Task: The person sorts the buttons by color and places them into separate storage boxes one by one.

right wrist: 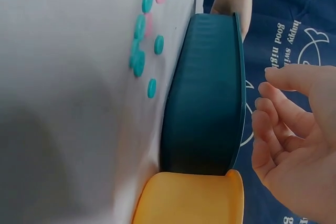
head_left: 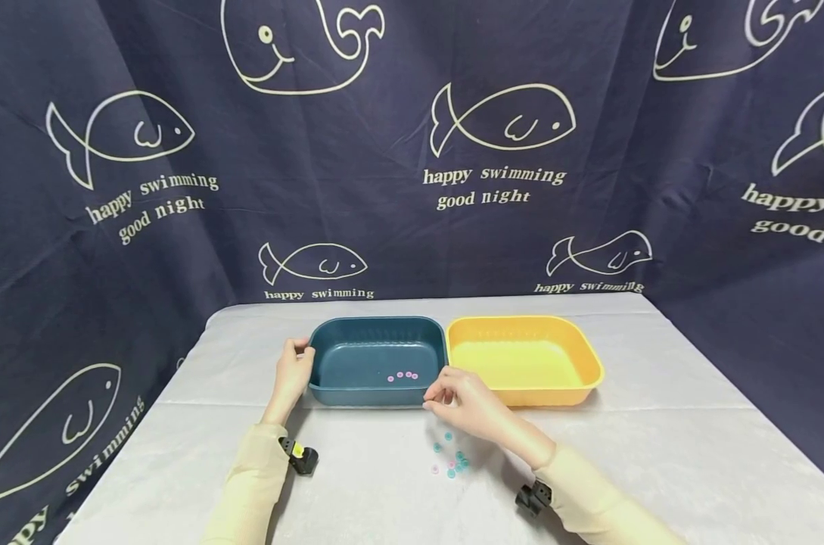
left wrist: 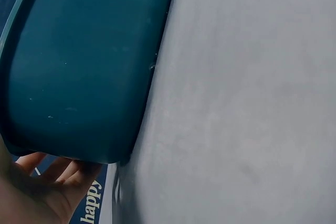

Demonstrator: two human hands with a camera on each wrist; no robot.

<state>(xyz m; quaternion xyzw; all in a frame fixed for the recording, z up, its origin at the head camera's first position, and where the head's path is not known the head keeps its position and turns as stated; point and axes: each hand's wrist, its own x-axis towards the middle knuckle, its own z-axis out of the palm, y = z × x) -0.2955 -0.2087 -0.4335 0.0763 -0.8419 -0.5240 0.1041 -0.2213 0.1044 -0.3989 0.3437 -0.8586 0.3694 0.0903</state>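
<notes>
At the left end of a dark teal bin (head_left: 377, 397), my left hand (head_left: 294, 372) grips the rim and end wall. The left wrist view shows its fingers (left wrist: 59, 170) against the outside of that wall. My right hand (head_left: 469, 405) is raised by the bin's near right corner, its fingers loosely curled. In the right wrist view the thumb and index fingertips (right wrist: 269, 74) come close together, with nothing visible between them. Several small pink buttons (head_left: 400, 375) lie inside the teal bin. Below the right hand, teal buttons (head_left: 460, 456) and two pink ones (head_left: 435, 470) are scattered on the table.
A yellow bin (head_left: 527, 397) stands against the teal bin's right side. Both rest on a table with a pale grey cloth (head_left: 357, 484). A dark blue curtain (head_left: 398, 227) with fish drawings hangs behind and at both sides.
</notes>
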